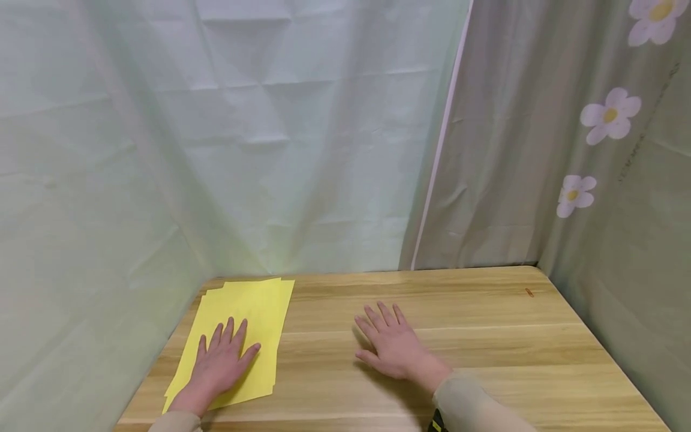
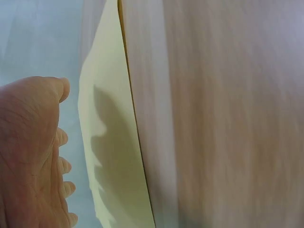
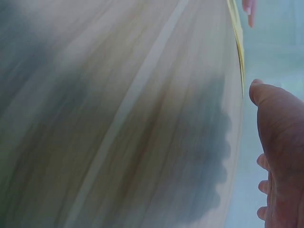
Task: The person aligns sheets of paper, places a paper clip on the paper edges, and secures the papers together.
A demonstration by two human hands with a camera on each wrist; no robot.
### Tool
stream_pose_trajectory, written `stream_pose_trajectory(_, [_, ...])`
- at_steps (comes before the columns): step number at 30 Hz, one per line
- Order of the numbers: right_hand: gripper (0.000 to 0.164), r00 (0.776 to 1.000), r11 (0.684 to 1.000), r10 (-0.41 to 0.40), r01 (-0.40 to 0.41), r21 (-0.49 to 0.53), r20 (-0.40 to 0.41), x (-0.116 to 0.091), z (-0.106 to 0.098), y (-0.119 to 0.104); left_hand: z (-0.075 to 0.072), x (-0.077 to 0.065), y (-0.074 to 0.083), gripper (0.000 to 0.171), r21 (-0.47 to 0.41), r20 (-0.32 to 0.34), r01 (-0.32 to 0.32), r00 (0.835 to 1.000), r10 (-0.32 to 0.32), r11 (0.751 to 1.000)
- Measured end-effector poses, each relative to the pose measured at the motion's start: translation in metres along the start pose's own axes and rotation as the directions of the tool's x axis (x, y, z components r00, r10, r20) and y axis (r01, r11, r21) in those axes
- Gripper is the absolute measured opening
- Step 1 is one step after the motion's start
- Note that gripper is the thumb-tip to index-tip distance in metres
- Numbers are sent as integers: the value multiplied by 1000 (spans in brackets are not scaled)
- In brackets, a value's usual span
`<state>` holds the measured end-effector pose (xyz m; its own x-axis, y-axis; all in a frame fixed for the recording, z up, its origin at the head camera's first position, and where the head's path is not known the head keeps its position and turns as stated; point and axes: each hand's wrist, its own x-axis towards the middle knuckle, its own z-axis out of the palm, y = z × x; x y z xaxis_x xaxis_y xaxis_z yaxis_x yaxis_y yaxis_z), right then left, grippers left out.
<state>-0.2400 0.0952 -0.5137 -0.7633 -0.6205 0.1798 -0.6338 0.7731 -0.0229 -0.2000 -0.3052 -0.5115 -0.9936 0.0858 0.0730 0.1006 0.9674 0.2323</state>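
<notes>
Several overlapping sheets of yellow paper (image 1: 254,306) lie in a loose stack on the left part of the wooden table. Over the stack, my left hand (image 1: 218,366) is spread palm down with straight fingers; the left wrist view shows its shadow on the paper (image 2: 114,185) and a gap below the palm. To the right of the stack, my right hand (image 1: 391,345) is spread palm down above bare wood, holding nothing. In the right wrist view the right hand (image 3: 282,142) stands apart from the tabletop, casting a shadow on it.
The wood-grain table (image 1: 486,354) has rounded far corners. A small reddish-brown mark (image 1: 529,293) shows near its far right corner. Pale curtains (image 1: 302,150) hang behind and at both sides, with white flowers (image 1: 610,116) printed on the right. A dark band (image 1: 437,421) sits at the right wrist.
</notes>
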Motion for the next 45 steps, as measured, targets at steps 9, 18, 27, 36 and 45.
stream_pose_trajectory(9, [74,997,998,-69,69,-12,30,23,10,-38,-1,-8,-31,84,3,36,47,998,-47,999])
stream_pose_trajectory(18, [74,986,990,-135,137,-14,93,46,15,-79,-3,-9,-54,79,28,51,54,997,-55,998])
stream_pose_trajectory(27, [71,967,978,-204,208,-13,150,67,6,-128,-6,-10,-64,80,29,78,58,995,-60,998])
stream_pose_trajectory(36, [69,941,958,-230,265,-114,249,84,25,-169,-4,-15,-66,74,76,56,28,998,-32,997])
stream_pose_trajectory(45, [63,934,952,-258,289,-99,246,85,28,-169,-4,-14,-64,71,56,50,-16,999,13,998])
